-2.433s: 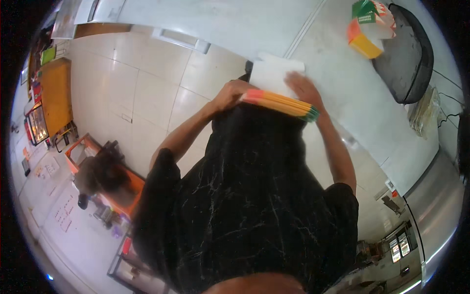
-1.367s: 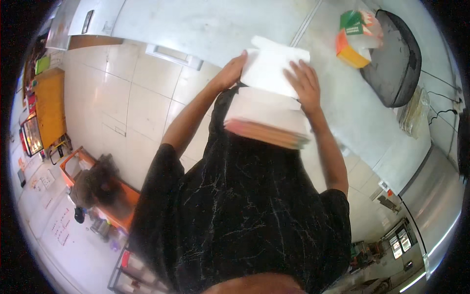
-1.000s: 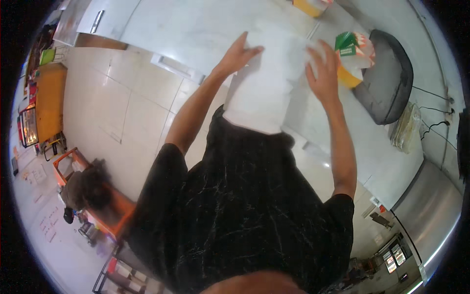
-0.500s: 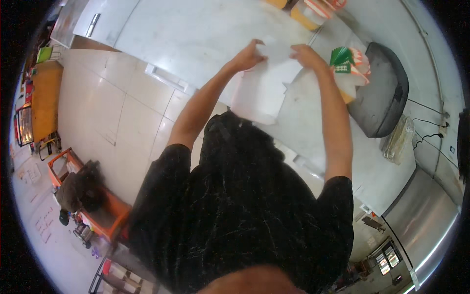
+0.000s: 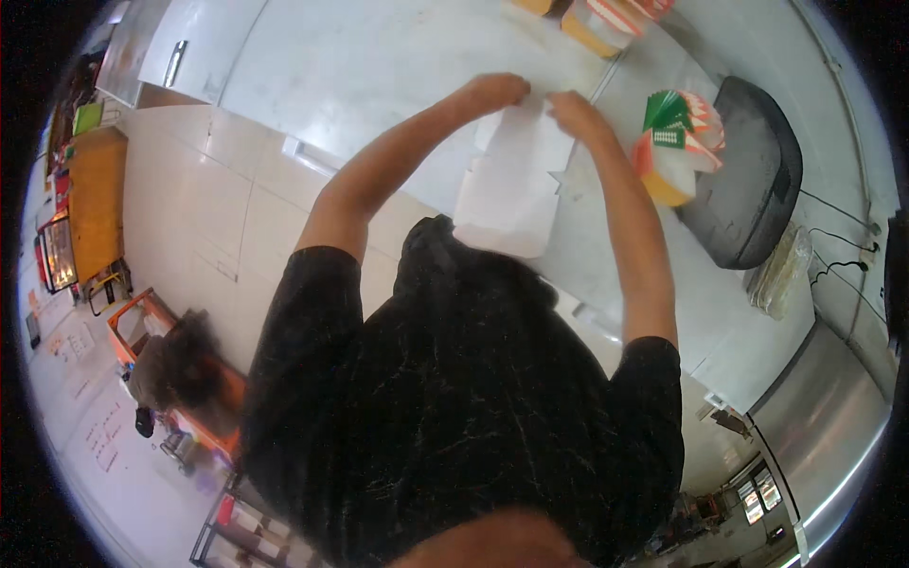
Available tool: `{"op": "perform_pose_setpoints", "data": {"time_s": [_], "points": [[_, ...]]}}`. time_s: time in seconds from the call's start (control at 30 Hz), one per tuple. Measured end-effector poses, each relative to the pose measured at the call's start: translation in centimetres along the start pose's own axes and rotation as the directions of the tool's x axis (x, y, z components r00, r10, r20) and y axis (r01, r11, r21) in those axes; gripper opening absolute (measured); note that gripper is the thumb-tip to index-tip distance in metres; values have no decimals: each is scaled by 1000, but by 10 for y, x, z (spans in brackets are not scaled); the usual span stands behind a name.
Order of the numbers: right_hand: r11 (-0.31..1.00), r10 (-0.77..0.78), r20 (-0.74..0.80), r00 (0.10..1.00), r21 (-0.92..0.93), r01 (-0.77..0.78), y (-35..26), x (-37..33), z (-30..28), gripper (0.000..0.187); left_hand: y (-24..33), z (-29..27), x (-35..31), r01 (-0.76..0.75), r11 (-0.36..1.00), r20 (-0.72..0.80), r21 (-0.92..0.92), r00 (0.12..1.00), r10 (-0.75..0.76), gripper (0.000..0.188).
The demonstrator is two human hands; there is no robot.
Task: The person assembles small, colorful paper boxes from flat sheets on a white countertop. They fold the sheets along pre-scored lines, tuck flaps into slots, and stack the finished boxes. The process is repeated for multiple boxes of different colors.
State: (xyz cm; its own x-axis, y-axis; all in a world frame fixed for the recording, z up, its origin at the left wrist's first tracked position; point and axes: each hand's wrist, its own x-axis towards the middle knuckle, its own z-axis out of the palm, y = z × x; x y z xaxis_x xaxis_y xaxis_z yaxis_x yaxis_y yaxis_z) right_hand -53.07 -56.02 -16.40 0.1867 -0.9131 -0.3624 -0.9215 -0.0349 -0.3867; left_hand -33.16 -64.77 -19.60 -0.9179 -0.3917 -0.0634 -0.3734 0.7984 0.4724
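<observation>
A white notched cardboard sheet (image 5: 511,189), which looks like a flat carton blank, lies lengthwise before me on the pale tabletop. Its near end reaches my black shirt. My left hand (image 5: 502,91) is closed at the sheet's far left corner, its fingertips partly hidden. Close to it on the right, my right hand (image 5: 574,114) pinches the far right corner. A small gap separates the two hands. Small cut tabs stick out along both long sides of the sheet. Right of my right forearm stand nested food cartons (image 5: 668,175) in yellow, white, orange and green.
More yellow and orange cartons (image 5: 597,26) stand at the far edge. A dark grey padded chair back (image 5: 748,180) rises at the right, near a plastic-wrapped bundle (image 5: 781,275). Cables hang on the right wall. An orange cart (image 5: 213,398) stands at the lower left.
My left hand has moved right, closer to my right hand, and its fingers have closed in. The sheet looks narrower, with notches now showing on its left side. The view has shifted slightly.
</observation>
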Motion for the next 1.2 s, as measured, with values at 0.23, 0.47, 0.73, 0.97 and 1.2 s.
{"op": "perform_pose_setpoints", "data": {"time_s": [0.23,0.47,0.73,0.97,1.2], "points": [[984,-56,-234,971,-178,14,-12,-29,16,20,25,15,-20,-18,924,-199,381,975,101,15],[917,-303,-516,801,-387,97,-4,-43,77,23,19,56,-39,-52,953,-147,298,984,100,30],[920,-379,-540,752,-308,242,-2,-57,88,38,28,62,-52,-104,964,-282,243,944,173,31],[964,-242,-437,866,-213,162,-28,-79,94,58,35,78,-77,-73,974,-369,212,917,149,48],[985,-167,-340,925,-86,146,-40,-100,87,79,49,66,-88,-119,992,-316,36,941,124,50]]}}
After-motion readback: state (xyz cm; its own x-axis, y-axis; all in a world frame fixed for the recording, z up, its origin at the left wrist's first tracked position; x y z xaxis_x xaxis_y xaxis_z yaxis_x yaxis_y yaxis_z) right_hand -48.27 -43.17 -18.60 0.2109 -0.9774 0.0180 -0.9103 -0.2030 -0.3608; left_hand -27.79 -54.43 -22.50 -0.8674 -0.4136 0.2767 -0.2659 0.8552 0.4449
